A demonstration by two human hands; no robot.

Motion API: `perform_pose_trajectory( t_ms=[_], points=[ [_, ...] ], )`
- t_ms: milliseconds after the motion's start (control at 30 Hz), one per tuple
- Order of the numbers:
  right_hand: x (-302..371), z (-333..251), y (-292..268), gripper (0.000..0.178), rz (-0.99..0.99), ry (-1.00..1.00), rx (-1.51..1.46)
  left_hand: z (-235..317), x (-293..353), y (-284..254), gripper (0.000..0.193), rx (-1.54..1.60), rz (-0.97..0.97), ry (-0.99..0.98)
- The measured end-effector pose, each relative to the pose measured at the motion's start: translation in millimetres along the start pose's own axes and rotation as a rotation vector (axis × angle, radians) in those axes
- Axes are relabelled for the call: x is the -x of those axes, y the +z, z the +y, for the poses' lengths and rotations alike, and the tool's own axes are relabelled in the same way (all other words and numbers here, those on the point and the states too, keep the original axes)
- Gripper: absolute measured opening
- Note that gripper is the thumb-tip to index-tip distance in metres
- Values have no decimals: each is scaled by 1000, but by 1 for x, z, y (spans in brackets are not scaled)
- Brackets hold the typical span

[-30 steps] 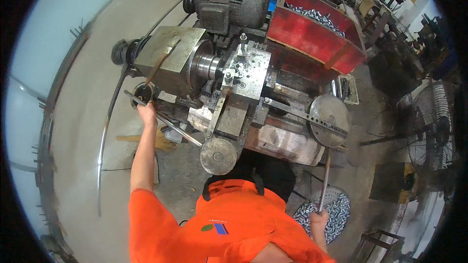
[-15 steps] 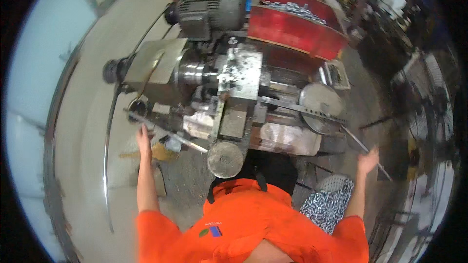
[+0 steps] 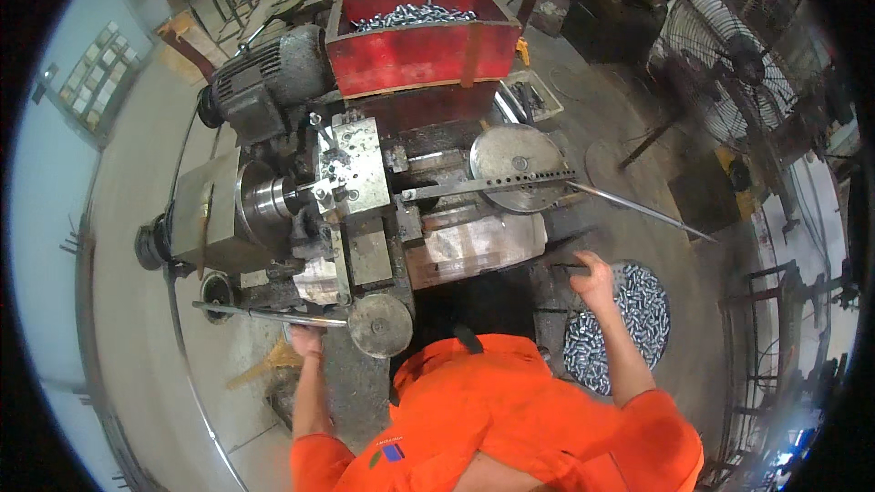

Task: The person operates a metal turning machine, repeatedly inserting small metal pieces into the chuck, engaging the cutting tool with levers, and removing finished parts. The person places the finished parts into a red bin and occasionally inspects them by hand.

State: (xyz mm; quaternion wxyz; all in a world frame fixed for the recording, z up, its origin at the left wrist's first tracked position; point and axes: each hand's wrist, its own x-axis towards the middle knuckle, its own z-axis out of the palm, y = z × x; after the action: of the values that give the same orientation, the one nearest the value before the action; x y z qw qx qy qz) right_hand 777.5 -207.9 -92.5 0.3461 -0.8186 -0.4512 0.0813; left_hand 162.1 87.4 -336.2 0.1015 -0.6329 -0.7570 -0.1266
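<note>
A small lathe-like machine stands before me, with a metal block (image 3: 363,164) at its middle and a shiny chuck (image 3: 271,205) left of it. My left hand (image 3: 307,340) is just under a long metal rod handle (image 3: 264,313) that runs to a round disc knob (image 3: 379,325). Its fingers are partly hidden at the rod. My right hand (image 3: 594,281) has its fingers curled beside a heap of small shiny metal pins (image 3: 629,328); what they hold, if anything, is too small to make out. Apart from that hand, a long lever rod (image 3: 643,208) slants from a round metal plate (image 3: 518,157).
A red bin (image 3: 415,62) of similar metal pieces stands behind the machine, next to a dark motor (image 3: 273,73). A pale tray (image 3: 538,96) sits right of the bin. A large fan (image 3: 729,59) stands at the far right. Cardboard (image 3: 478,248) covers the machine's front ledge.
My right hand has let go of the lever rod and moved down and left, beside the pins. My left hand has moved toward the disc knob. The head view has shifted too.
</note>
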Motion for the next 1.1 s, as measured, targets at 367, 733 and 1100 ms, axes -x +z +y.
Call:
perform_pose_trajectory(
  t_ms=[367,733,1100],
  points=[
    [-46,-40,-38,40,11,-62,-157,7,-26,-115,47,125,-820,66],
    [-119,-59,-42,37,-29,16,-248,102,-48,-371,32,624,-294,360],
    [-123,-41,-31,37,-40,30,-108,152,-44,-366,20,449,-158,746]
  ],
)
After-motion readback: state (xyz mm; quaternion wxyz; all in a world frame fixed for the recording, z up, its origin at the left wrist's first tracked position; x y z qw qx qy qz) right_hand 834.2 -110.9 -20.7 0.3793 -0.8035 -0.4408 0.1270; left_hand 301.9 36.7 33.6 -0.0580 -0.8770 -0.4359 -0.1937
